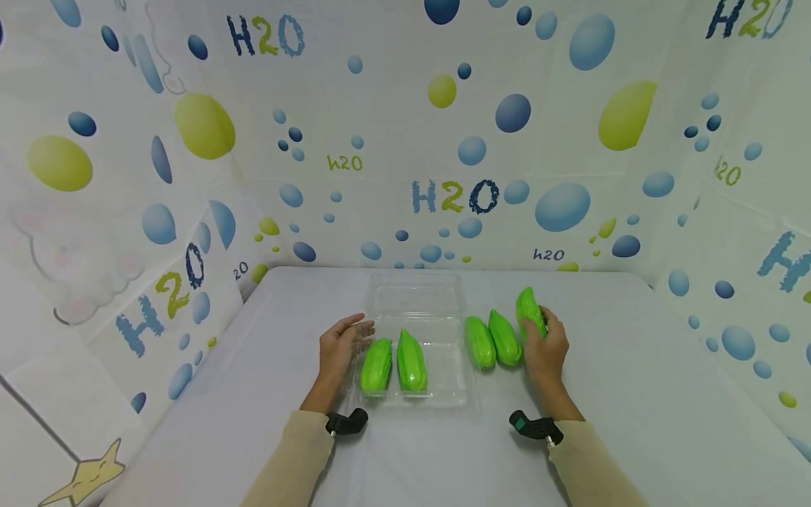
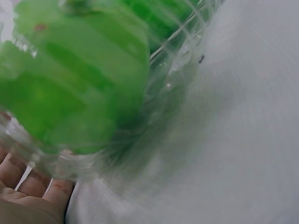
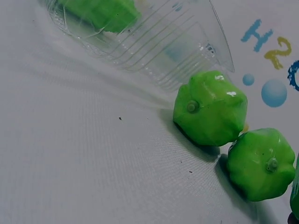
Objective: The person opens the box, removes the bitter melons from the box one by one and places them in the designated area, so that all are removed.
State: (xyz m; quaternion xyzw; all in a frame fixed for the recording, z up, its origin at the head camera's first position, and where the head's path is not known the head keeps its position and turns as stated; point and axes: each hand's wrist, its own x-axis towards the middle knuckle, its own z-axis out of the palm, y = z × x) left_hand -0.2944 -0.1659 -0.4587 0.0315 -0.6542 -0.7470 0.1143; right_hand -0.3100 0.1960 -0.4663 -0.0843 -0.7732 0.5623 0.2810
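A clear plastic clamshell tray (image 1: 437,384) lies open on the white table, with two ribbed green gourds (image 1: 376,366) (image 1: 411,360) in its near half. My left hand (image 1: 342,345) rests against the tray's left edge, fingers straight; the left wrist view shows the nearest gourd (image 2: 74,84) through the tray wall (image 2: 173,70). Two more green gourds (image 1: 479,342) (image 1: 505,338) lie on the table right of the tray. My right hand (image 1: 546,345) grips a further gourd (image 1: 529,310), tilted up. The right wrist view shows the two table gourds (image 3: 210,107) (image 3: 261,163) and the tray (image 3: 177,42).
The table (image 1: 633,394) is white and walled on three sides by a bubble-patterned sheet (image 1: 456,141). The tray's lid (image 1: 415,292) lies open toward the back. Bare table surface spreads to the left, right and front of the tray.
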